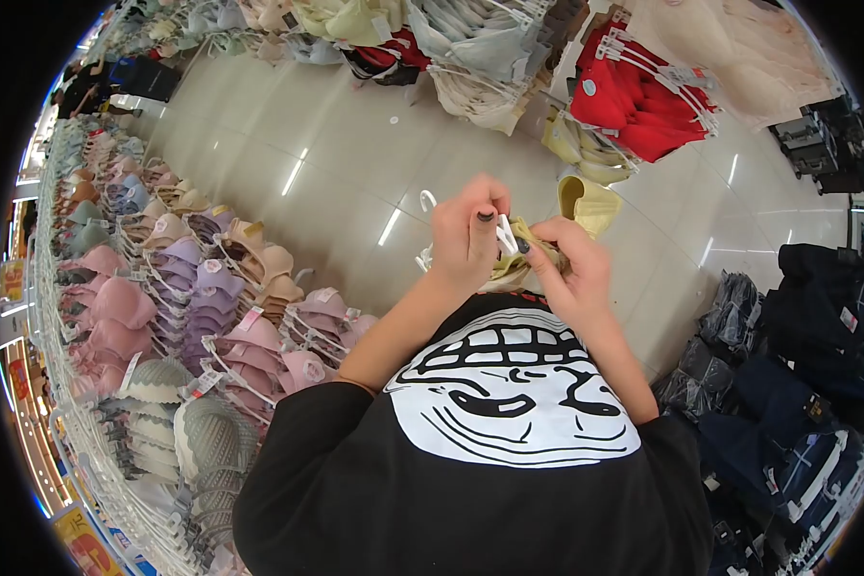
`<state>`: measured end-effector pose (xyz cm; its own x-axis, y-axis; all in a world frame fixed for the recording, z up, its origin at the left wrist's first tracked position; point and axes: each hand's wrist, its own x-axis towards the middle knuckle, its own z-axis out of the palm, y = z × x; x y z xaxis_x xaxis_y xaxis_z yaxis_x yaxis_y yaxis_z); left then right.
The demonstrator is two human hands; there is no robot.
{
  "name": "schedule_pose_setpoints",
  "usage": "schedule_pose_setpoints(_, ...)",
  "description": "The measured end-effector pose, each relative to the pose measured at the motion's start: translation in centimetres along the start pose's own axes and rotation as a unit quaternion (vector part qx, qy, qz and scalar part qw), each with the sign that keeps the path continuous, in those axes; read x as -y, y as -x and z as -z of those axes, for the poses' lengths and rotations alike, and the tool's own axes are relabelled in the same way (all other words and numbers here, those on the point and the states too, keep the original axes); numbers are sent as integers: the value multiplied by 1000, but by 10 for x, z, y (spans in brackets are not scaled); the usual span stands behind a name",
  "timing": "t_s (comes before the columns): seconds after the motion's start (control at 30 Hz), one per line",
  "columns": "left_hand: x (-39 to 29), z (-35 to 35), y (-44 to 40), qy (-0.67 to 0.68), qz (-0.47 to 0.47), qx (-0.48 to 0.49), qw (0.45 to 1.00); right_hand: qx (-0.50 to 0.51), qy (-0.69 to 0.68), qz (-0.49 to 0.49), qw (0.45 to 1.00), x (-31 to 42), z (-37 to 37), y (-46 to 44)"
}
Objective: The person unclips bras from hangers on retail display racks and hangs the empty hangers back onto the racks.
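Note:
In front of my chest, my left hand is closed around a white plastic hanger, whose curved end sticks out to the left of the fingers. A white clip of it shows between my two hands. My right hand pinches the strap and edge of a pale yellow bra close to that clip. One cup of the bra stands out beyond my right fingers, and more yellow fabric hangs below, partly hidden by both hands. Whether the clip grips the fabric I cannot tell.
Racks of pink, lilac, beige and grey bras run along the left. Ahead hang red bras and other pale ones. Dark garments fill the right side. Shiny tiled floor lies between. A person in dark clothing is far left.

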<state>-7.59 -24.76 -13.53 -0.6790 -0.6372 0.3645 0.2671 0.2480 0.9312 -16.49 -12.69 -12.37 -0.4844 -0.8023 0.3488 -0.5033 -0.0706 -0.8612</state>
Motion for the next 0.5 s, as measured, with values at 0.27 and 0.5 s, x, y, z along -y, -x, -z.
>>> schedule_pose_setpoints(0.27, 0, -3, -4, -30, 24, -14, 999, 38, -43, -32, 998, -3, 4, 2)
schedule_pose_setpoints(0.5, -6, -1, -6, -90, 27, 5, 996, 29, -5, -37, 999, 1, 0, 2)
